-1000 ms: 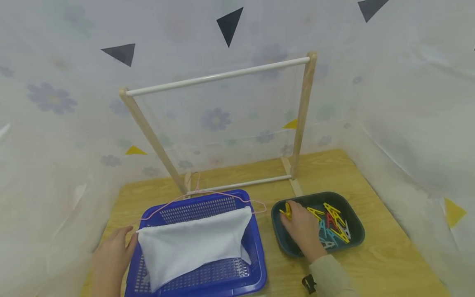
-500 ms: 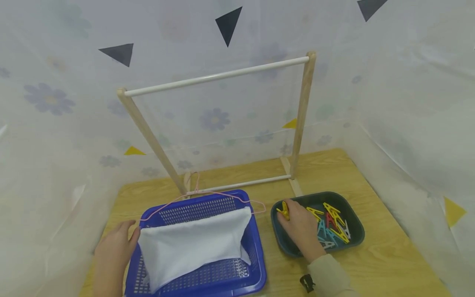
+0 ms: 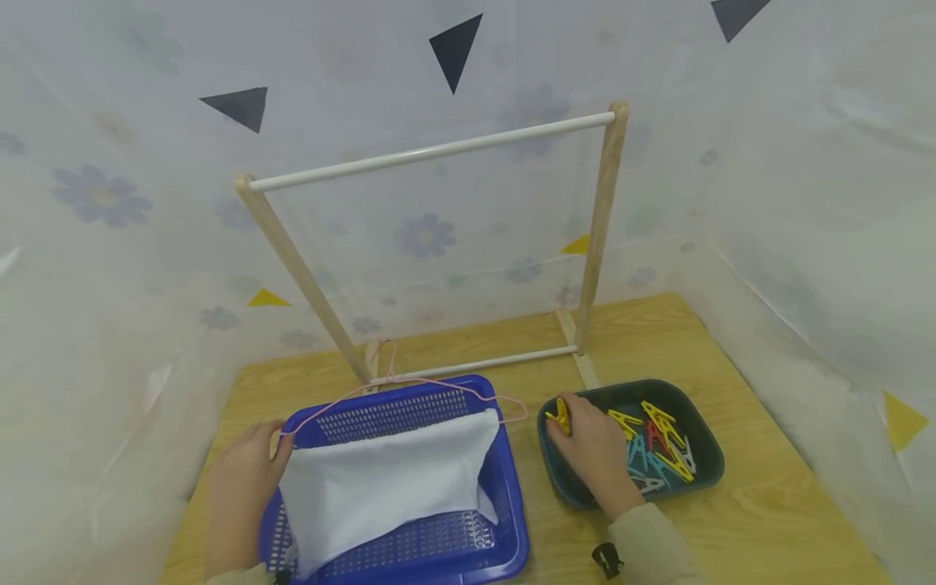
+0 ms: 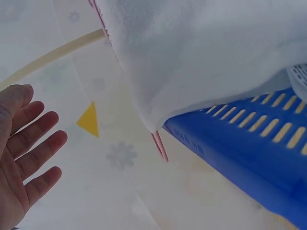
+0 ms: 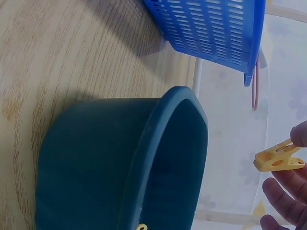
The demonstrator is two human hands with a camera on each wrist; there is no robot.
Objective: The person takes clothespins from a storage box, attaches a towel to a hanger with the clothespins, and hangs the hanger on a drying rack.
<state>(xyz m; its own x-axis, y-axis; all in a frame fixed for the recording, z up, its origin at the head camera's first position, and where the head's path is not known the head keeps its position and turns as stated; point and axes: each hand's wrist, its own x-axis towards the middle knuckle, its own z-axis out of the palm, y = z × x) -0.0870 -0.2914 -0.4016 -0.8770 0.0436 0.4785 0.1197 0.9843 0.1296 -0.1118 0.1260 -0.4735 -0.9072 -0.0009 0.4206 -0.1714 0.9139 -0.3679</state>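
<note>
Head view: my left hand (image 3: 244, 479) has crept in from the table edge over the last second and now sits against the near-left corner of the blue perforated plastic basket (image 3: 504, 520), fingertips at the end of the thin pink wire hanger (image 3: 439, 382) and the corner of the white cloth (image 3: 387, 483) draped on it; I can't tell from here whether it actually grips anything. So the approach to the hanger end looks finished and contact is about made. My right hand (image 3: 595, 451) has barely moved: palm down in the dark teal plastic tray (image 3: 705, 443), pinching a yellow plastic clothespin (image 3: 561, 414) at the tray's left rim, the other coloured clothespins (image 3: 658, 447) loose just beside it. The wooden drying rack with a white rail (image 3: 439, 150) stands behind, bare, on the light wood table (image 3: 768, 520). Left wrist view: left hand (image 4: 21, 148) is spread wide, fingers straight, holding nothing, apart from the cloth (image 4: 201, 52) and the hanger tip (image 4: 160, 146) poking out below it over the basket wall (image 4: 249, 143). Right wrist view: fingers (image 5: 283, 189) clamp the yellow clothespin (image 5: 278, 158) above the tray rim (image 5: 158, 143), clear of the rest; basket (image 5: 216, 28) and hanger end (image 5: 255, 81) beyond.
</note>
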